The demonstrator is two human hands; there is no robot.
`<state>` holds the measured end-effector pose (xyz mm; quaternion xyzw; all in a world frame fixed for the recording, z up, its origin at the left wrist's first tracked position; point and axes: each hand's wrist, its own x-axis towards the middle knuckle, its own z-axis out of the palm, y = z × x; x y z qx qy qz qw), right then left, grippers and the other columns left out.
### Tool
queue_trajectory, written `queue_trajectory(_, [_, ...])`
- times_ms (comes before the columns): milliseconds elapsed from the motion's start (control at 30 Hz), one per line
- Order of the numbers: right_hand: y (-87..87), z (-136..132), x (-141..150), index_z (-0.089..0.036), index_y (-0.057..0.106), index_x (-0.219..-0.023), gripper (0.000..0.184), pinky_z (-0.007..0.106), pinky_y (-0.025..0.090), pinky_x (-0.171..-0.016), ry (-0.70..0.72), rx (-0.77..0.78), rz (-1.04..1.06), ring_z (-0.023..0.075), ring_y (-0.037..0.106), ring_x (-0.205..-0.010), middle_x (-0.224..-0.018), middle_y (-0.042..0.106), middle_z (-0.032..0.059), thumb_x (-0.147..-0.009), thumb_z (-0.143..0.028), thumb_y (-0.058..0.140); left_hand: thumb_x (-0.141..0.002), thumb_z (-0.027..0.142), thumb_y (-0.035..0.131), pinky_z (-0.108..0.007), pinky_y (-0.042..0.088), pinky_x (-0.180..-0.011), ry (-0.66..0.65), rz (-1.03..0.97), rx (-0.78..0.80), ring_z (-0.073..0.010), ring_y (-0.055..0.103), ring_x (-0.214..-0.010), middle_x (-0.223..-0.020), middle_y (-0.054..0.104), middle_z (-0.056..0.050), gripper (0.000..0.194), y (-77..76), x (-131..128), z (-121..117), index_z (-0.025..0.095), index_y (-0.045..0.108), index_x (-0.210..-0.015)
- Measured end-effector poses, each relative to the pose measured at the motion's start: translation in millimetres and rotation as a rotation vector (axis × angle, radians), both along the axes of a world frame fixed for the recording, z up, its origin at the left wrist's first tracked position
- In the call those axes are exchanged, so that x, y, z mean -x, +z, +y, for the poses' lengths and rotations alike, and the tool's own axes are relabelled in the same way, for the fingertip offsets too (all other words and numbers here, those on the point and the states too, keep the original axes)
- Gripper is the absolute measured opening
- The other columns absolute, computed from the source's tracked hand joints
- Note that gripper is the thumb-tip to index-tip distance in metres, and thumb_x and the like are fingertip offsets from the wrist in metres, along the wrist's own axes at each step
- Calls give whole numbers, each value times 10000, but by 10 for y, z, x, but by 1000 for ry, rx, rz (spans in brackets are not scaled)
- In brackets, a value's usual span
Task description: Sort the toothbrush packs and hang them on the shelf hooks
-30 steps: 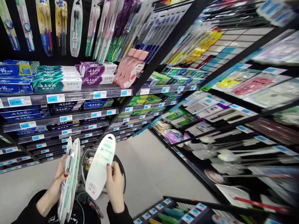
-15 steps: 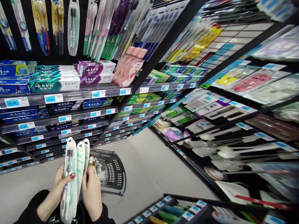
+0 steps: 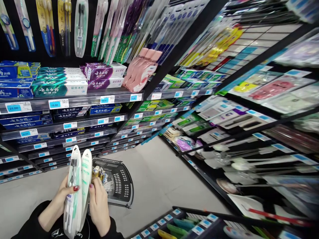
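Observation:
My left hand is closed around a white-and-green toothbrush pack, thumb across its front, with dark-bristled brushes visible inside. Behind it and fanned to the right is a second toothbrush pack, its white side with green print towards me. My right hand pinches the right edge of this second pack, its fingers partly hidden. Both packs stand nearly upright above my lap. On the floor just beyond my right hand sits a black shopping basket holding several small packaged items.
Toothpaste boxes line the shelf ahead, below hanging toothbrush packs. Pink pouches stand at the shelf's end. A rack of hanging kitchen utensils runs along the right. A low display stands at the bottom right.
The third pack that showed at the right of the fan is now out of sight behind the second one. My right hand has shifted slightly. The view has turned a little left.

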<state>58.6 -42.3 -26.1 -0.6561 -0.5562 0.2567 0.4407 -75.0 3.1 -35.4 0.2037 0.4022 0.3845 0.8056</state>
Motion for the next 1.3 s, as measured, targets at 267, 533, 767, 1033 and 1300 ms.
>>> queue_trajectory(267, [316,53,116,-211,513,-951,241,376,458,-768,-54,5,-157,240,501,-956,-1059,403,93,-735,-284,590,-557,163,730,-267,485,-640,82,112,91,-204,647,-716,-766,711,-37,354,-120,-25,-25,161,636,-898])
queue_trajectory(533, [279,67,122,-234,605,-879,135,310,475,-751,-45,66,-65,208,553,-941,-1027,512,65,-792,-188,512,-772,475,491,-350,490,-752,-51,-324,319,-256,654,-798,-835,719,-128,483,100,-70,59,73,635,-996])
queue_trajectory(767, [211,-5,165,-252,607,-1024,234,355,479,-802,-133,29,-107,256,484,-1108,-1252,418,105,-841,-245,462,-737,326,603,-293,514,-624,24,-185,322,-204,663,-645,-690,717,-72,279,28,-105,25,95,644,-886])
queue_trajectory(1033, [210,-24,180,-241,540,-1123,310,403,433,-870,-190,-51,-140,270,444,-1137,-1262,388,116,-816,-249,498,-676,155,656,-253,511,-567,189,181,231,-157,641,-569,-626,691,-6,159,-6,-135,-35,153,604,-827])
queue_trajectory(1300, [188,4,177,-197,506,-847,109,344,401,-838,-181,-29,242,203,505,-960,-960,515,68,-838,-282,439,-711,431,598,-294,500,-608,62,36,175,-211,652,-652,-706,714,-79,366,45,-119,4,106,640,-875])
